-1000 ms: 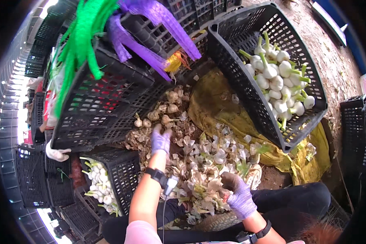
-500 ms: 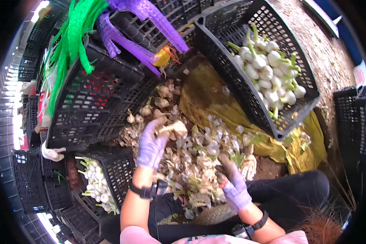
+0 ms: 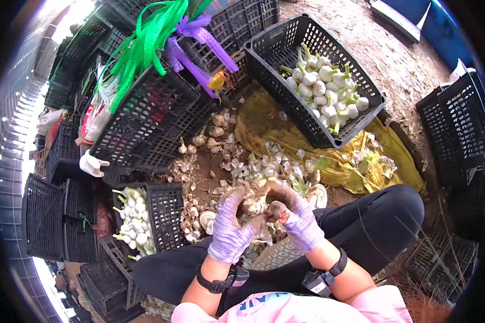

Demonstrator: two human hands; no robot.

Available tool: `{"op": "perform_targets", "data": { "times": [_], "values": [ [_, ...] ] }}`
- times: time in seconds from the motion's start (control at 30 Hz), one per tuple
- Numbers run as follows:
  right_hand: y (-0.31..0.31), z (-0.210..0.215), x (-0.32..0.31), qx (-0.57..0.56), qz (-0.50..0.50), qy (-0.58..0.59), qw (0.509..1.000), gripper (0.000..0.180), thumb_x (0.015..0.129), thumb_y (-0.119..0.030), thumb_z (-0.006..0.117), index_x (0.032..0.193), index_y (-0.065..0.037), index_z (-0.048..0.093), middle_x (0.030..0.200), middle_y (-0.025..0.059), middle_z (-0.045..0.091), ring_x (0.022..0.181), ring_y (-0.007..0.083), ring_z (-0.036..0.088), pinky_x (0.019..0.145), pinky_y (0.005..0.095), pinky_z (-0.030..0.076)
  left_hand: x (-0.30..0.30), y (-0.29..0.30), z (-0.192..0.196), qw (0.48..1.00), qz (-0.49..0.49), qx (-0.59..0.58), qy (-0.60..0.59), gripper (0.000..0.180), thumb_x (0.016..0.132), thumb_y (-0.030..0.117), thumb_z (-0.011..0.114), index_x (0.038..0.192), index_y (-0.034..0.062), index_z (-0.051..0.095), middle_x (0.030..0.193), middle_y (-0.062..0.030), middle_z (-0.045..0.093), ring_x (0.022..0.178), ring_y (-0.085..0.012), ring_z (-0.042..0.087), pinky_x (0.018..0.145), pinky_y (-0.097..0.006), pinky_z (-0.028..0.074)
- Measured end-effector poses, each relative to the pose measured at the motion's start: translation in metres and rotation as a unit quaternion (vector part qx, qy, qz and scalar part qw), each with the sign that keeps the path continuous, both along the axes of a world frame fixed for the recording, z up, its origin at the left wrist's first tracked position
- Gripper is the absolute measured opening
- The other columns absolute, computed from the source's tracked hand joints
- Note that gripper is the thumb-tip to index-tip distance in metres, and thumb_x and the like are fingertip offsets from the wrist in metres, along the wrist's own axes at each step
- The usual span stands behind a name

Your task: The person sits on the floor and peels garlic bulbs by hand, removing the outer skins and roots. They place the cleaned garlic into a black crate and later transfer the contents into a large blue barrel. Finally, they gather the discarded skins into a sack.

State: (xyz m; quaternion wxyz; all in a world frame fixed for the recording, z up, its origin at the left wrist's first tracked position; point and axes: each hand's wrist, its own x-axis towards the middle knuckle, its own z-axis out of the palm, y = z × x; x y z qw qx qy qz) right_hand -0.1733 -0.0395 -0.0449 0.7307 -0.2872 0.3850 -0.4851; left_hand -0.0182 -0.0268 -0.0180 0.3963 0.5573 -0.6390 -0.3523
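My left hand (image 3: 231, 226) and my right hand (image 3: 298, 219), in pale purple gloves with soiled fingers, meet in front of me. Between them is a garlic bulb (image 3: 254, 206) in dry, brownish skin. The left fingers curl round its near side. The right fingers close on it from the other side; their tips are partly hidden. Beneath and beyond the hands lies a heap of papery garlic peelings (image 3: 277, 167). Several unpeeled garlic bulbs (image 3: 216, 131) rest on the ground beyond, to the left.
A black crate (image 3: 318, 141) of white, trimmed garlic stands at the far right on a yellow cloth (image 3: 257, 116). Another black crate (image 3: 167, 212) with white garlic is at my left. Green netting (image 3: 140, 59) and purple netting (image 3: 210, 40) hang over a tilted crate (image 3: 145, 121).
My left hand has drawn back toward me with the garlic bulb. My right hand has come up from the peelings to meet it, and both now grip the bulb. The view has shifted.
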Motion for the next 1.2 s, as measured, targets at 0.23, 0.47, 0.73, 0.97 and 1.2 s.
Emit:
{"op": "perform_targets", "data": {
  "times": [0.23,0.47,0.73,0.97,1.2],
  "values": [
    [0.008,0.028,-0.003,-0.022,0.062,0.047,0.997,0.026,0.078,-0.021,0.065,0.092,0.0,0.062,0.077,0.0022,0.062,0.07,0.0089,0.054,0.064,0.0239,0.045,0.0,0.029,0.017,0.999,-0.027,-0.042,0.02,0.068,0.061,0.002,0.077,0.12,0.0067,0.043,0.115,-0.0141,0.049,0.105,-0.0262,0.052,0.087,-0.035,0.043],
    [0.006,0.037,-0.014,0.036,0.141,-0.007,0.989,0.022,0.076,-0.014,0.065,0.093,-0.002,0.061,0.077,0.0008,0.06,0.066,0.0084,0.053,0.06,0.0242,0.045,0.0,0.037,0.023,0.952,0.036,0.145,0.266,0.057,0.069,0.003,0.073,0.118,0.0068,0.045,0.114,-0.0088,0.05,0.101,-0.0179,0.052,0.088,-0.031,0.044],
    [0.009,0.014,-0.014,-0.04,0.146,0.034,0.988,0.026,0.077,-0.018,0.059,0.097,-0.001,0.056,0.08,-0.0001,0.054,0.075,0.0089,0.05,0.067,0.0259,0.044,0.027,0.021,0.008,0.761,0.007,0.472,0.445,0.064,0.077,0.061,0.051,0.106,0.0046,0.053,0.096,-0.0064,0.057,0.075,-0.0145,0.057,0.059,-0.026,0.05],
    [0.015,0.003,-0.013,0.017,0.076,0.016,0.997,0.054,0.081,-0.035,0.057,0.12,0.001,0.045,0.093,0.0018,0.055,0.085,0.0079,0.05,0.075,0.0239,0.042,-0.001,0.027,0.011,0.904,-0.005,0.217,0.368,0.074,0.076,0.037,0.067,0.134,0.0076,0.032,0.113,-0.0071,0.051,0.09,-0.0159,0.055,0.073,-0.031,0.051],
    [0.006,0.016,-0.01,0.031,0.127,0.036,0.991,0.044,0.076,-0.036,0.065,0.1,-0.001,0.055,0.079,0.0019,0.056,0.067,0.0076,0.051,0.057,0.0219,0.042,0.003,0.027,0.019,0.974,-0.034,0.162,0.158,0.07,0.071,0.009,0.073,0.131,0.007,0.036,0.118,-0.0083,0.048,0.097,-0.0147,0.051,0.083,-0.027,0.044]
  ]
}}
